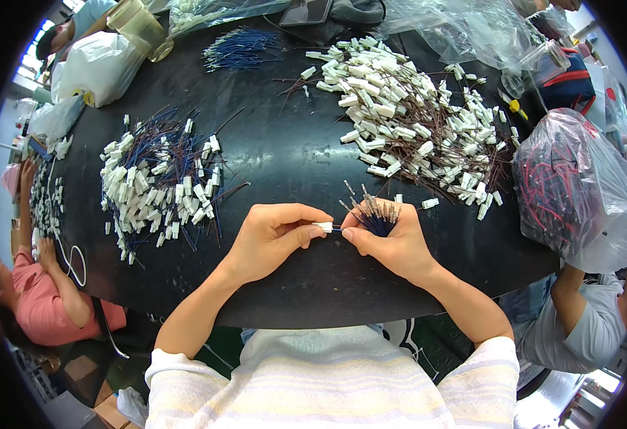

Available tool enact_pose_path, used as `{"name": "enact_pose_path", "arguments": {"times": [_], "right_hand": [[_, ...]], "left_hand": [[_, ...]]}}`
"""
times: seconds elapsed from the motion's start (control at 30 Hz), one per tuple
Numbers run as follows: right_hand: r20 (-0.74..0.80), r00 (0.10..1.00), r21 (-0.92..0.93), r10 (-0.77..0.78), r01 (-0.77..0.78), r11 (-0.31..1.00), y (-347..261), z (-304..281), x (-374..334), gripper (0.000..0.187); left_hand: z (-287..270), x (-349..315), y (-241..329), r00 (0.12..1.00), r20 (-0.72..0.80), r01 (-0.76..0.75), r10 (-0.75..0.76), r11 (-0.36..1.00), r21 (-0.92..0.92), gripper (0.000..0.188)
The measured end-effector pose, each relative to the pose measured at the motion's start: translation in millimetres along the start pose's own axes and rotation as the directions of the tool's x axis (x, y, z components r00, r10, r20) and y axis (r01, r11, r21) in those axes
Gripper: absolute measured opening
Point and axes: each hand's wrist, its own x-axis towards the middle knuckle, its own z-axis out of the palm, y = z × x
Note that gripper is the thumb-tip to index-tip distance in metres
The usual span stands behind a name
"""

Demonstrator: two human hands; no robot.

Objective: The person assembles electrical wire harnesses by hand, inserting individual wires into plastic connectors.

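Note:
My left hand pinches a small white plastic connector between thumb and forefinger, low over the black table. Close on its right, my right hand is closed round a bunch of dark blue wires whose metal terminals fan out at the top. Between its thumb and forefinger a single blue wire reaches to the connector's right end; how deep it sits inside cannot be seen. Left of my hands lies a pile of white connectors with blue and brown wires. A larger heap of white connectors with brown wires spreads to the upper right.
Loose blue wires lie at the far side. A clear bag of dark and red wires stands at the right edge. A white plastic bag and a yellowish jar are at the upper left. Other people sit at both sides.

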Motion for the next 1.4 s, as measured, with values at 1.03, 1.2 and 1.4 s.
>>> {"name": "enact_pose_path", "arguments": {"times": [1.03, 1.2, 1.4], "right_hand": [[-0.057, 0.998, 0.052, -0.039, 0.042, 0.998, 1, 0, 0, 0.007], [-0.061, 0.996, 0.007, -0.063, 0.063, 0.998, 3, 3, 1, 0.008], [-0.054, 0.997, 0.029, -0.050, 0.052, 0.998, 2, 3, 1, 0.007]], "left_hand": [[-8, 14, 12, 0.994, -0.099, 0.030, -0.042, 0.993, -0.115, 0.011], [-7, 13, 11, 0.997, -0.071, 0.031, -0.039, 0.993, -0.117, 0.013], [-2, 12, 3, 0.994, -0.094, -0.059, 0.050, 0.994, -0.087, 0.012]]}}
